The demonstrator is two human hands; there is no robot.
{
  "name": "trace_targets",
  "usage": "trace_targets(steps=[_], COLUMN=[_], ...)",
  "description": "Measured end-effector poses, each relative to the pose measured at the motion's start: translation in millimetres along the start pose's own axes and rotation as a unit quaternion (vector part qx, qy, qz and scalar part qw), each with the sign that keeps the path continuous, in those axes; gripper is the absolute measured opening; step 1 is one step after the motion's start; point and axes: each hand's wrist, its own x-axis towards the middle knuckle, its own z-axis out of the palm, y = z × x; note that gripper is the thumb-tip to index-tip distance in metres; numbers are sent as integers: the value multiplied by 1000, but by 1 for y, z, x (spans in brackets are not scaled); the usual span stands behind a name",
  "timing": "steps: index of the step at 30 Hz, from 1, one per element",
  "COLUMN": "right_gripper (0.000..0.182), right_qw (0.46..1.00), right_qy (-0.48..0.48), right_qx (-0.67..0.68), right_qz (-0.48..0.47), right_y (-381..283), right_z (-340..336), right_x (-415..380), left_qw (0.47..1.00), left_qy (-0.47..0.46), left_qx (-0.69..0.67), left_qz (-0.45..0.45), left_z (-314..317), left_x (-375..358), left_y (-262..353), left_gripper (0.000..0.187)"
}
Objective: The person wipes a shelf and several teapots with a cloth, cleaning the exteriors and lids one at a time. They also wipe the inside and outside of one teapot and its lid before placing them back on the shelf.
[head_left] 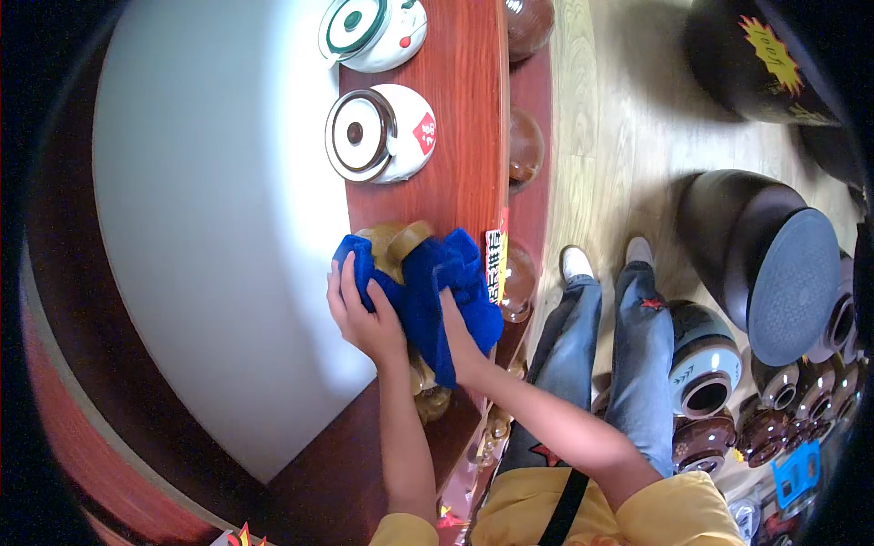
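Observation:
A yellow-brown glazed jar [387, 244] is on the reddish wooden shelf, partly covered by a blue cloth [460, 278]. On the jar's left side, my left hand [366, 314] presses a fold of the cloth to it with bent fingers. My right hand [458, 341] is on the other side, its fingers mostly hidden in the bunched cloth. The cloth hangs toward the shelf's front edge. Much of the jar's body is out of sight behind hands and cloth.
White lidded jars [360, 135] stand farther along the shelf [464, 118]. Brown round jars [525, 146] sit on a lower ledge. Across the wooden floor [583, 164] are large dark jars [737, 227] and smaller pots. A printed label [494, 264] hangs at the shelf edge.

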Motion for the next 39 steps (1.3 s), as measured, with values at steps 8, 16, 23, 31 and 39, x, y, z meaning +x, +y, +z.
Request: trace_targets(steps=[8,16,23,31,39], right_gripper=[65,50,24,36,34], right_qw=[989,911,980,994,919], right_qy=[-66,-45,30,-8,69], right_qx=[129,-351,-166,110,364], right_qz=[-4,-211,-107,-11,138], right_y=[-39,-60,-33,-5,-24], right_z=[-28,-40,-38,-45,-41], right_x=[16,104,123,113,81], left_qw=[1000,1000,999,999,999], left_qy=[19,13,15,-9,5], left_qx=[-3,-4,35,-8,-13], left_qz=[23,19,30,34,41], left_z=[2,2,1,-2,-2], left_x=[-1,-1,-1,0,-4], left_y=[0,1,0,-2,1], left_gripper=[35,35,35,40,44])
